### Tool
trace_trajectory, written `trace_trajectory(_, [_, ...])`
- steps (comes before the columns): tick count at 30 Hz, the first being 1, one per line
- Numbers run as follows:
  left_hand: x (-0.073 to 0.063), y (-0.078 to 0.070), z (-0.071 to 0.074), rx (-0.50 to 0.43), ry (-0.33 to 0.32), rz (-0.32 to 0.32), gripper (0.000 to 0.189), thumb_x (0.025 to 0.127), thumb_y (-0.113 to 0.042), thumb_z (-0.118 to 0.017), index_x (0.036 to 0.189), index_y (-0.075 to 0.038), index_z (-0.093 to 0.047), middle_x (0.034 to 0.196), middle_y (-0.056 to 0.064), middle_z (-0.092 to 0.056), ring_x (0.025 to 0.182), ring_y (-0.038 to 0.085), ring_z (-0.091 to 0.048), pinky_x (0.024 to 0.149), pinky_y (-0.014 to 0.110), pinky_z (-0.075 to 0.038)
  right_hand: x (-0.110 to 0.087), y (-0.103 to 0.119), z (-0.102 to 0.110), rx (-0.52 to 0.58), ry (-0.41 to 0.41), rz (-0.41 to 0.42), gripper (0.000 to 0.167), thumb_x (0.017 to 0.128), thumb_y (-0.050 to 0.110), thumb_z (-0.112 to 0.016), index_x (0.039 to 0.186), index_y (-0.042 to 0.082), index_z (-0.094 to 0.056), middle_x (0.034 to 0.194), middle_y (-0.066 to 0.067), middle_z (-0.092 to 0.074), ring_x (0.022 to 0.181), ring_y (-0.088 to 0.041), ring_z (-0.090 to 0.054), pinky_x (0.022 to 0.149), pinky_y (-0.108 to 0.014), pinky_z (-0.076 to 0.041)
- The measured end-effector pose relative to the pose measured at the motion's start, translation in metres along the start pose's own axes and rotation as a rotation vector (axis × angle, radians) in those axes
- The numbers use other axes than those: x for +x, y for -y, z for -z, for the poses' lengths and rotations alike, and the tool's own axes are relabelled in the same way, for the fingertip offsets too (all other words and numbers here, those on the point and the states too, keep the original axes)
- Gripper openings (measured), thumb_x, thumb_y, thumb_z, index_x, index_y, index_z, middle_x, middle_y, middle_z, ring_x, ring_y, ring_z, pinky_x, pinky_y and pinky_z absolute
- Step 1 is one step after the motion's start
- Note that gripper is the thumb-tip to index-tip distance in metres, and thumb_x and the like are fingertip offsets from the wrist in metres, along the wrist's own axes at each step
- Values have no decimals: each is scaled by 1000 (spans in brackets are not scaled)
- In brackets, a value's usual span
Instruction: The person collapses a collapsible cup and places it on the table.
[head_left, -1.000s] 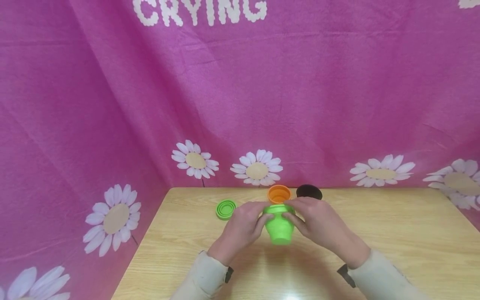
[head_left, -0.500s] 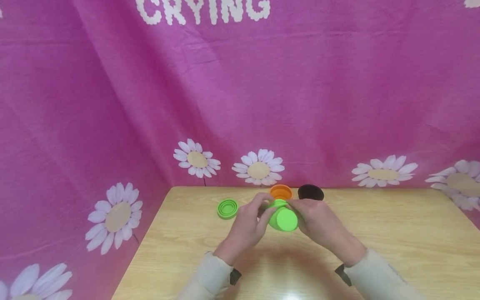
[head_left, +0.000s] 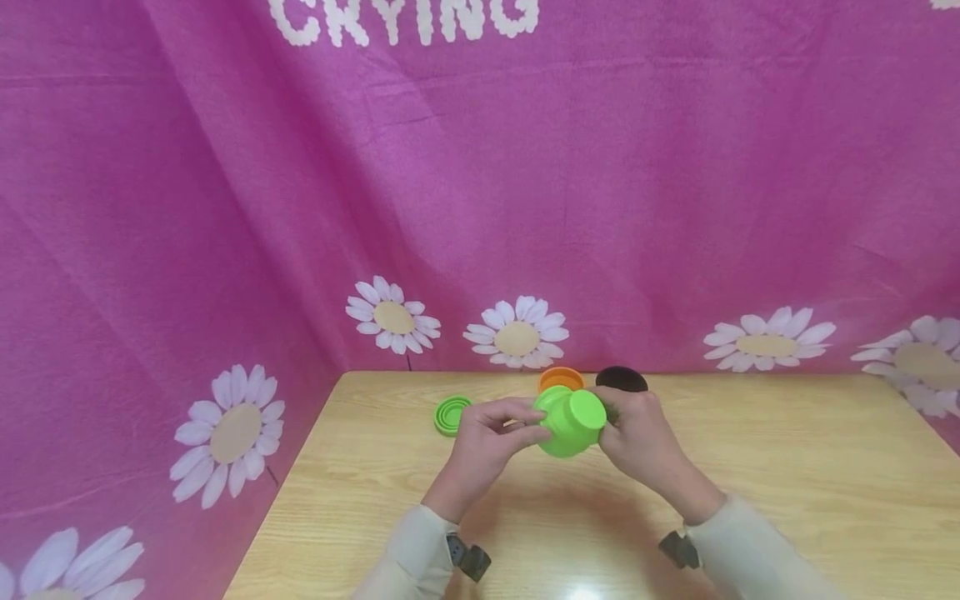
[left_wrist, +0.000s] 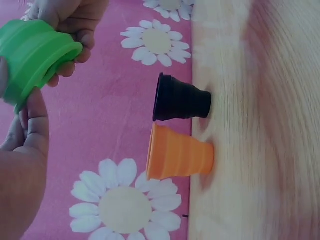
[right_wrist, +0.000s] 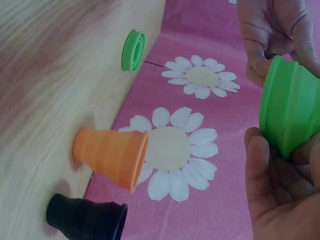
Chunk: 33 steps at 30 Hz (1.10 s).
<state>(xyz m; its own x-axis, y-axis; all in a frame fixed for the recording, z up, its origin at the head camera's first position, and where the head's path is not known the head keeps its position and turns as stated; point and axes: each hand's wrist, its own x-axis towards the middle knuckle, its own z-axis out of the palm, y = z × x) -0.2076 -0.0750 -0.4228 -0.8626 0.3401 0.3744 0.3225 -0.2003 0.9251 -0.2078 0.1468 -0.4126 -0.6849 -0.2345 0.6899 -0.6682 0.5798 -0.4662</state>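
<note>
A bright green collapsible cup [head_left: 564,425] is held in the air over the table, tilted so its round base faces up and toward the head camera. My left hand [head_left: 491,442] pinches its rim at the left between thumb and fingers. From the other side my right hand [head_left: 641,437] grips the cup, its fingers partly hidden behind it. The stepped rings of the cup wall [left_wrist: 35,55] show extended in the left wrist view. In the right wrist view the cup's wide rim [right_wrist: 272,107] points left, with fingers of both hands on it.
An orange collapsible cup [left_wrist: 180,152] and a black one [left_wrist: 180,98] stand upright and extended at the table's back edge. A flattened green collapsible cup [head_left: 452,414] lies to their left. Behind the wooden table [head_left: 360,500] hangs a pink cloth [head_left: 600,192] with daisies.
The green cup has tipped from upright, its base swinging up toward the head camera and slightly right. Both hands have turned with it and shifted their hold; the other cups stay put.
</note>
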Motion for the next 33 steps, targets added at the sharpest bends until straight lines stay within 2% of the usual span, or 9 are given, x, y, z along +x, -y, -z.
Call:
trace_trajectory(7, [4,-6,-1,83,13,18,20,84,3,-79,103,5,-76,109,16,-72,105,27,-68,87,42,-59,1,0,-1,-32,-18,24,30,71,-21,-71,93,-2,-75,79,-5,-72,66,-13,-62,62,-36,-61])
trace_trajectory(12, [5,-7,-8,149,-61,3,17,83,1,-80,100,3,-77,104,13,-74,101,23,-71,86,37,-60,2,0,-4,-44,-66,36,25,73,-19,-72,93,-4,-75,74,-5,-69,60,-9,-52,56,-31,-56])
trace_trajectory(16, [6,-7,-14,165,-136,2,14,83,2,-80,97,2,-78,102,12,-75,101,21,-71,85,35,-60,3,1,-5,-2,-71,-28,17,79,-13,-74,93,-4,-75,74,-5,-69,59,-9,-55,53,-27,-54])
trace_trajectory(20, [6,-5,-16,192,-207,19,9,84,0,-80,93,0,-79,99,9,-76,100,19,-70,84,34,-60,2,3,-4,115,-30,-226,11,85,-2,-76,96,2,-76,78,-1,-71,66,-13,-64,58,-27,-57])
trace_trajectory(22, [6,-4,-16,210,-248,31,7,85,2,-78,91,0,-79,95,10,-76,96,18,-70,83,33,-61,1,4,-3,209,-6,-327,12,88,2,-75,100,4,-74,81,-2,-71,70,-16,-66,61,-28,-58])
trace_trajectory(24, [6,-2,-16,223,-291,52,6,84,2,-77,89,-1,-79,90,10,-75,91,18,-69,80,32,-61,-1,5,-4,321,14,-384,15,91,5,-74,106,3,-71,83,-5,-70,69,-18,-66,61,-31,-59])
trace_trajectory(26, [7,1,-15,225,-337,78,5,84,2,-78,88,-1,-78,87,10,-75,88,18,-69,78,31,-61,-3,7,-5,450,18,-413,19,93,5,-72,110,0,-68,86,-11,-69,70,-20,-67,61,-35,-61])
trace_trajectory(29, [8,4,-14,192,-395,110,5,85,-2,-78,89,-2,-78,88,8,-75,87,18,-69,77,31,-61,-7,8,-6,601,16,-432,17,93,3,-71,108,-4,-65,91,-15,-67,75,-19,-68,65,-36,-62])
trace_trajectory(33, [9,6,-15,105,-443,110,7,85,0,-77,91,2,-76,90,11,-74,83,19,-69,77,34,-62,-14,11,-10,695,-1,-392,14,86,-7,-74,98,-6,-67,98,-13,-68,85,-17,-68,74,-30,-61])
